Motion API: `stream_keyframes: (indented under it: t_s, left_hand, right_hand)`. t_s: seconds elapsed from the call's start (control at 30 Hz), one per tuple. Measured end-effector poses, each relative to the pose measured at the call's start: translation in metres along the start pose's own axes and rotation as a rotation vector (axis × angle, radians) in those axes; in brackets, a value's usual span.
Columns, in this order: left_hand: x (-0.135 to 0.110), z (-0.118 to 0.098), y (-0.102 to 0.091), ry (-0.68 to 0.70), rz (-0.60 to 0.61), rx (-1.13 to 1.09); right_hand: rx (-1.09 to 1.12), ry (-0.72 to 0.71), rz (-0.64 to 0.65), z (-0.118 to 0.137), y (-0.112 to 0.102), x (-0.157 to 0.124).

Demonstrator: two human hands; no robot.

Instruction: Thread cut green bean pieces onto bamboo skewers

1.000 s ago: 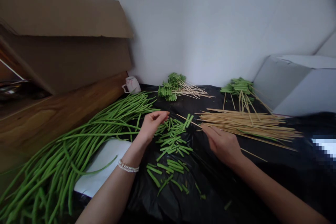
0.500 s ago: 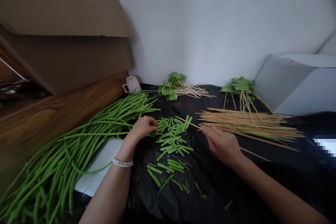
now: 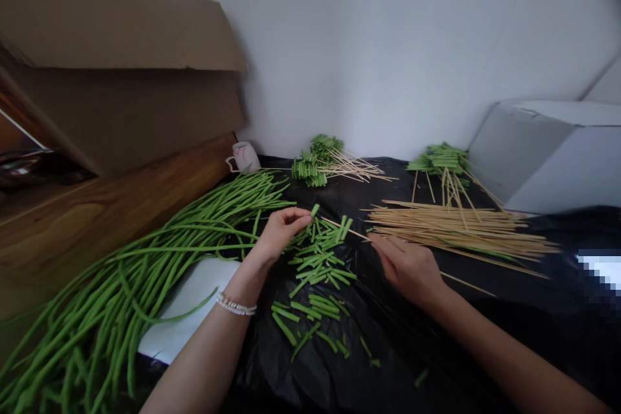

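1. Pinching a cut bean piece between fingertips of the left hand, holding it nearly upright.
2. Grasping a skewer in the right hand, pointing its tip leftward.
3. Holding both roughly crosswise, leaving the tip just right of the piece, nearer the left hand.

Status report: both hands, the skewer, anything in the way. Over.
Left hand: pinching a cut green bean piece. Right hand: gripping a wooden skewer, tip near that piece. Nothing visible blocking between them.
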State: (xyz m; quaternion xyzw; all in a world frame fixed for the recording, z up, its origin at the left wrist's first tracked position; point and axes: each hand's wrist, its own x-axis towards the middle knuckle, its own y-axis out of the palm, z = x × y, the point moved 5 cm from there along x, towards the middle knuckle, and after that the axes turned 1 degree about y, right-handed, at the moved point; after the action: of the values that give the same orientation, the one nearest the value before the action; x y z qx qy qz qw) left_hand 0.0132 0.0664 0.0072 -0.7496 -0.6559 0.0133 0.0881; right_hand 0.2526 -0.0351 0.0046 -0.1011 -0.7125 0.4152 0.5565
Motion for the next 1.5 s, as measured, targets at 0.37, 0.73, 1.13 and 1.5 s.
stream_keyframes:
  t_s: [0.37, 0.73, 1.13, 1.5]
  left_hand:
    - [-0.01, 0.011, 0.027, -0.241, 0.117, -0.476]
    - [-0.012, 0.01, 0.029, -0.273, 0.098, -0.562]
    - [-0.009, 0.013, 0.025, -0.222, 0.032, -0.504]
    - [-0.009, 0.011, 0.025, -0.243, 0.036, -0.462]
  right_hand:
    - [0.019, -0.03, -0.01, 0.001, 0.0, -0.001]
    - [0.022, -0.028, -0.017, 0.0, 0.0, -0.001]
    - [0.001, -0.05, -0.018, 0.002, -0.002, 0.0]
    - [-0.005, -0.038, -0.004, 0.002, -0.002, 0.0]
